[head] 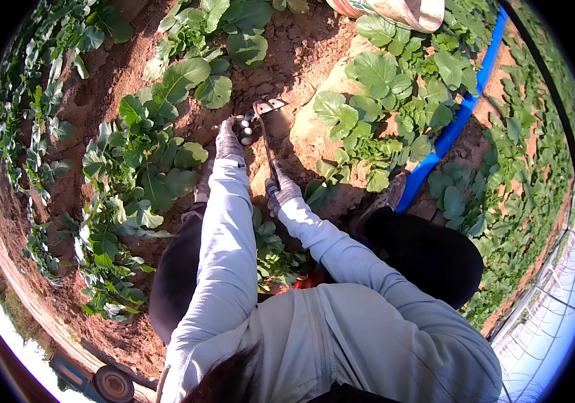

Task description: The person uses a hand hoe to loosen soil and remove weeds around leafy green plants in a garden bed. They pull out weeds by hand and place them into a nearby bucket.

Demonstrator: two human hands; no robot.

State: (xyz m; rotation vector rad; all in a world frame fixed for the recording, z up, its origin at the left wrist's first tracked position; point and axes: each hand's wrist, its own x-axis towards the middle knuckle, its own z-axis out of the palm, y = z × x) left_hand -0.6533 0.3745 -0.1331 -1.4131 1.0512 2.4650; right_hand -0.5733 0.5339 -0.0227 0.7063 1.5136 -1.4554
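Observation:
My right hand (pixel 283 191), in a knit work glove, grips the handle of a small hand hoe (pixel 265 136). Its thin shaft runs away from me to a flat metal blade (pixel 271 106) close above the soil. Just left of the blade is my left hand (pixel 229 141), also gloved, with pale fingertips turned toward the tool. Something thin and brownish shows at those fingers, too small to name, and whether it is held is unclear. Leafy green plants (pixel 166 151) grow beside my left hand, and a bare mound of soil (pixel 307 126) rises right of the hoe.
Another row of leafy plants (pixel 383 101) stands to the right, bordered by a blue hose (pixel 461 121). At the top lies a whitish bucket (pixel 393 12), tipped on its side. My shoe (pixel 393 191) rests near the hose. A wheeled vehicle (pixel 113 384) shows at lower left.

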